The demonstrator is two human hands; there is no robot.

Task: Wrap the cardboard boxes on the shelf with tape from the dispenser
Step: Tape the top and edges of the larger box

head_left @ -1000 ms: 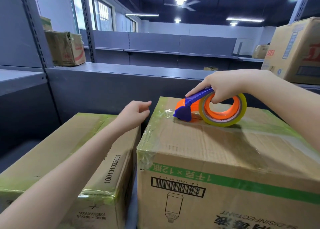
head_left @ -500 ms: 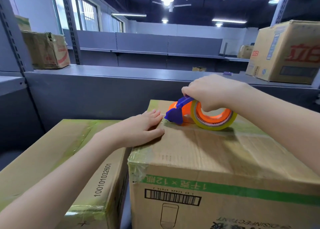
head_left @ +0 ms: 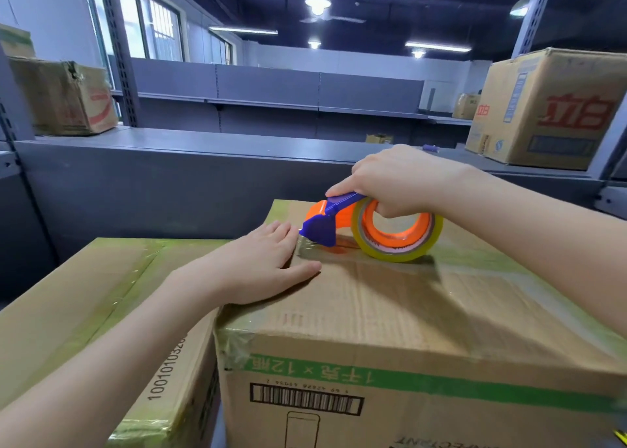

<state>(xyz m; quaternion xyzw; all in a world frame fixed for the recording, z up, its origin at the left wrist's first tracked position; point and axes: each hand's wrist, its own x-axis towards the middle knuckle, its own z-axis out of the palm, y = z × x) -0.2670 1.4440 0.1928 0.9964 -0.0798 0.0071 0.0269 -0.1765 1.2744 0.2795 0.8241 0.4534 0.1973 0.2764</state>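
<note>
A large cardboard box [head_left: 390, 315] with a green stripe and barcode stands in front of me, its top partly covered in clear tape. On its top sits an orange and blue tape dispenser [head_left: 342, 222] with a yellowish roll of tape. My right hand [head_left: 397, 179] grips the dispenser's handle through the roll, its blue blade end pointing left at the box top. My left hand [head_left: 261, 264] lies flat, fingers straight, pressing the box's top left edge just beside the blade. A second, lower taped box [head_left: 101, 298] stands to the left.
A grey shelf back panel [head_left: 169, 189] rises behind the boxes. On the upper shelf stand a worn box [head_left: 64, 98] at the left and a big box with red print [head_left: 549, 108] at the right. Metal uprights [head_left: 118, 50] frame the shelving.
My left hand came from the air above the gap between the boxes onto the big box's top and now presses it. The right hand keeps the dispenser near the same spot.
</note>
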